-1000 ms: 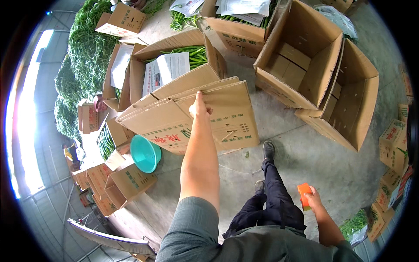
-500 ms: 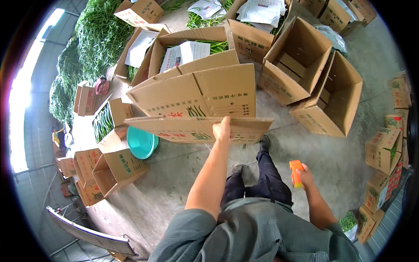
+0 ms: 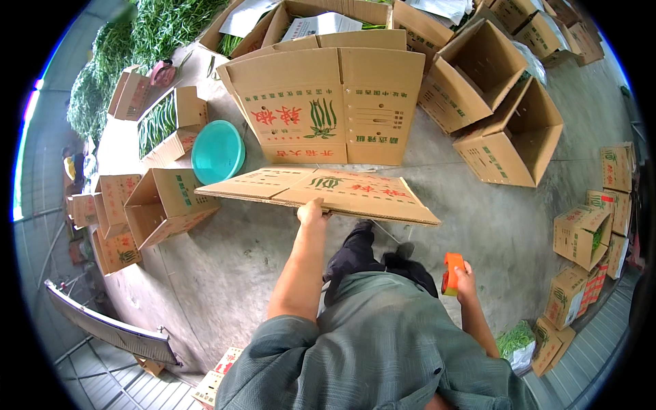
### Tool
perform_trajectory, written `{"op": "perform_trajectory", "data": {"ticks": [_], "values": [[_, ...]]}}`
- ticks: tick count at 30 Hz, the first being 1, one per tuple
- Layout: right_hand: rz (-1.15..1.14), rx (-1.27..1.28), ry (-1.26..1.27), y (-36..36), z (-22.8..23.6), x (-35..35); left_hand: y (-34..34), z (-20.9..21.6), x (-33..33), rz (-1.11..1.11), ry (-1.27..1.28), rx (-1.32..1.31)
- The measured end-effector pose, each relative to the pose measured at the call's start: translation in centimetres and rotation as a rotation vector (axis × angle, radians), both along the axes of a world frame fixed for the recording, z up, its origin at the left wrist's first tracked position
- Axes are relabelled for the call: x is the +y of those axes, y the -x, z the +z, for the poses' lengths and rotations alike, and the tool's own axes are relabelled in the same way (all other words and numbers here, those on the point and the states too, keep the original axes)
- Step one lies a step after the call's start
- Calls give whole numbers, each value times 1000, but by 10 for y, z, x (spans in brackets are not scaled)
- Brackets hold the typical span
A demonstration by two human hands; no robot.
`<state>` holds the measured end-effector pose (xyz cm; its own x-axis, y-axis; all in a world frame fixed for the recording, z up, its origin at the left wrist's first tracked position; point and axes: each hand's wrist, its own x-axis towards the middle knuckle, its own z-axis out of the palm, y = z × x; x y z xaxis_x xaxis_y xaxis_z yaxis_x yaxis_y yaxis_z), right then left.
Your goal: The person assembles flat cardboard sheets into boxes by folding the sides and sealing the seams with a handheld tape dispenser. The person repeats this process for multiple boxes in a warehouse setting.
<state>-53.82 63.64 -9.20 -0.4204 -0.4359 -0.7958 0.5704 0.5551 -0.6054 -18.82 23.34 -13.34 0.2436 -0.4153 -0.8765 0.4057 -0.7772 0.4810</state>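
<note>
My left hand (image 3: 313,212) grips the near edge of a folded-flat cardboard box (image 3: 369,193), brown with red and green print. The box is tilted toward level in front of my legs. Just beyond it, another flattened cardboard box (image 3: 379,102) stands upright, apart from the one I hold. In my right hand (image 3: 466,281), off to the right at waist height, is an orange tape dispenser (image 3: 452,275) with its lower end yellowish. The fingers of that hand wrap round its side.
A teal basin (image 3: 219,154) sits on the concrete floor at left, beside open cartons (image 3: 179,198) and a box of green peppers (image 3: 157,126). Two open boxes (image 3: 526,140) stand at right. Heaps of green produce (image 3: 160,31) lie far left. More cartons (image 3: 581,236) line the right wall.
The flattened box in my left hand has swung from upright to nearly level and drawn away from the standing one. My feet have shifted. The dispenser stays in my right hand.
</note>
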Motion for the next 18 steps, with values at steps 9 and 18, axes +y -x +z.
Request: {"op": "perform_trajectory", "data": {"ticks": [9,18], "values": [[-214,446,262,-8,42,76,36,54,127,-368,324,1],[502,686,26,-109,34,186,128,73,296,-914,407,-128]]}}
